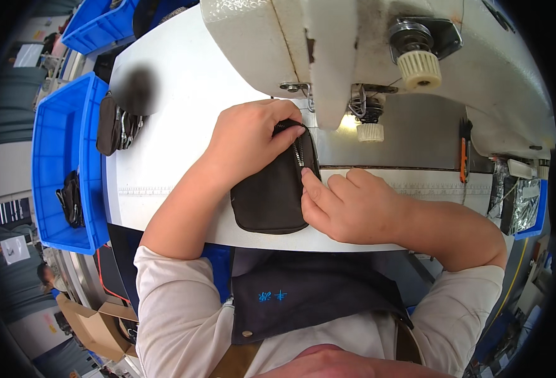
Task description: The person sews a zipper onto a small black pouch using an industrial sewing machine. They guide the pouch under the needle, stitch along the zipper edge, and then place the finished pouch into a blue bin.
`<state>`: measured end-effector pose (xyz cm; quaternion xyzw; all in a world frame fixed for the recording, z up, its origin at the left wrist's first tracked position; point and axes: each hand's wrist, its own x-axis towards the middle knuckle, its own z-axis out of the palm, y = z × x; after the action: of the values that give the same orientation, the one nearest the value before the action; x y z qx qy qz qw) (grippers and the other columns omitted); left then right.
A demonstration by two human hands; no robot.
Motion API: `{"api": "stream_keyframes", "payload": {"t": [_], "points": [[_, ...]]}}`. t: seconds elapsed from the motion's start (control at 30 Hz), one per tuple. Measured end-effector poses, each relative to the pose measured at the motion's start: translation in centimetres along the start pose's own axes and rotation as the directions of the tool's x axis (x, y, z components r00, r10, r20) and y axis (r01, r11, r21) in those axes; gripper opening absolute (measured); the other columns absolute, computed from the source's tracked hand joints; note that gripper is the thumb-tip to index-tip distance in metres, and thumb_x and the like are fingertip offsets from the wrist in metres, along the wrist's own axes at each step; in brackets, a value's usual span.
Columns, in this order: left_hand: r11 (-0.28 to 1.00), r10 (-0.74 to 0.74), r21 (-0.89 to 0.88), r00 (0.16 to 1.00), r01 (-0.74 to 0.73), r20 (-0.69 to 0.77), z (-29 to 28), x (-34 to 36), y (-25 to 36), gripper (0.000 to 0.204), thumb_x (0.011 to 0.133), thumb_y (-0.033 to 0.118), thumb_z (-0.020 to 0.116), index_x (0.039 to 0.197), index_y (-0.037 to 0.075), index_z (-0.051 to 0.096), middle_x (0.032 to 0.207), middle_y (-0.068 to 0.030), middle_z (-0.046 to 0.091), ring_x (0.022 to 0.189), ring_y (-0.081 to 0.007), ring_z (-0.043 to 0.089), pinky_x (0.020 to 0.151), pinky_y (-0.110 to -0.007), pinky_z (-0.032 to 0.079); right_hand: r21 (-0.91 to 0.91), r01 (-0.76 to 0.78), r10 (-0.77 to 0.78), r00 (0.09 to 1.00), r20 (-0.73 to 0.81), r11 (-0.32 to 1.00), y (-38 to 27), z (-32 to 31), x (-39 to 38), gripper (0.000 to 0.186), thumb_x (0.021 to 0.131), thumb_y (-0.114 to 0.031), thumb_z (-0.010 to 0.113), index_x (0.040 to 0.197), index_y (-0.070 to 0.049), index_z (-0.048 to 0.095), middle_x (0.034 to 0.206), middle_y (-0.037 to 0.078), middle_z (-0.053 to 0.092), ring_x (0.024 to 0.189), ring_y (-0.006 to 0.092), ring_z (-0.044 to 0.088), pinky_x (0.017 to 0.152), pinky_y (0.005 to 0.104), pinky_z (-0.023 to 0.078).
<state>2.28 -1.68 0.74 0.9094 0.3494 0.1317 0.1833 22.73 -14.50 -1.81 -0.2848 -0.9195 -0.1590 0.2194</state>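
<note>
A black zippered pouch (264, 203) lies on the white sewing table (158, 126), below the white sewing machine (259, 38). My left hand (252, 135) pinches the pouch's top edge, thumb at the zipper. My right hand (353, 208) is on the pouch's right side, its fingertips pressed at the lower end of the metal zipper (298, 151) and the remaining fingers curled. Part of the top edge is hidden under my left fingers. The machine's metal bed (404, 145) is just beyond the pouch's right side.
Black pouches (109, 126) sit at the table's left, beside a blue bin (41, 157) with a black item inside; another blue bin (89, 28) stands behind. Orange-handled snips (464, 151) lie at the right, near wrapped packages (520, 205). An open cardboard box (85, 321) is at lower left.
</note>
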Motion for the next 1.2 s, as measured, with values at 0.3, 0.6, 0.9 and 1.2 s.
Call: {"api": "stream_keyframes", "payload": {"t": [0.3,0.6,0.9,1.2], "points": [[0.999,-0.01,0.04,1.0,0.01,0.001,0.1,0.3,0.1,0.015,0.092,0.024,0.074,0.099,0.012,0.076,0.084,-0.0075,0.076,0.078,-0.0298,0.074,0.068,-0.04,0.057,-0.048,-0.047,0.051,0.995,0.091,0.998,-0.4,-0.4,-0.2,0.014,0.083,-0.017,0.07,0.087,-0.004,0.068,0.104,0.022,0.078,0.062,0.0153,0.059,0.054,0.0289,0.043],[0.999,-0.034,0.032,0.999,0.034,-0.006,0.2,0.3,0.1,0.015,0.092,0.024,0.075,0.1,0.011,0.076,0.083,-0.0079,0.076,0.077,-0.0288,0.074,0.068,-0.04,0.057,-0.046,-0.069,0.073,0.994,0.087,0.997,-0.8,-0.1,-0.4,0.013,0.083,-0.018,0.069,0.085,-0.005,0.068,0.106,0.023,0.078,0.059,0.0155,0.058,0.052,0.0298,0.041],[0.999,-0.006,0.041,0.999,0.007,-0.032,0.4,0.3,-0.1,0.014,0.092,0.024,0.076,0.098,0.011,0.076,0.081,-0.0084,0.075,0.076,-0.0298,0.073,0.068,-0.041,0.057,-0.07,-0.087,0.093,0.993,0.076,0.994,-0.8,-0.4,-0.2,0.013,0.082,-0.018,0.07,0.085,-0.005,0.07,0.104,0.021,0.078,0.063,0.0154,0.057,0.053,0.0295,0.041],[0.999,-0.024,0.036,0.999,0.024,-0.026,0.5,0.3,-0.2,0.015,0.091,0.025,0.077,0.098,0.012,0.075,0.08,-0.0083,0.074,0.075,-0.0304,0.072,0.067,-0.041,0.056,-0.084,-0.084,0.088,0.995,0.055,0.993,-0.7,-0.2,-0.1,0.014,0.081,-0.018,0.07,0.083,-0.004,0.071,0.101,0.022,0.077,0.064,0.0157,0.057,0.053,0.0298,0.041]]}}
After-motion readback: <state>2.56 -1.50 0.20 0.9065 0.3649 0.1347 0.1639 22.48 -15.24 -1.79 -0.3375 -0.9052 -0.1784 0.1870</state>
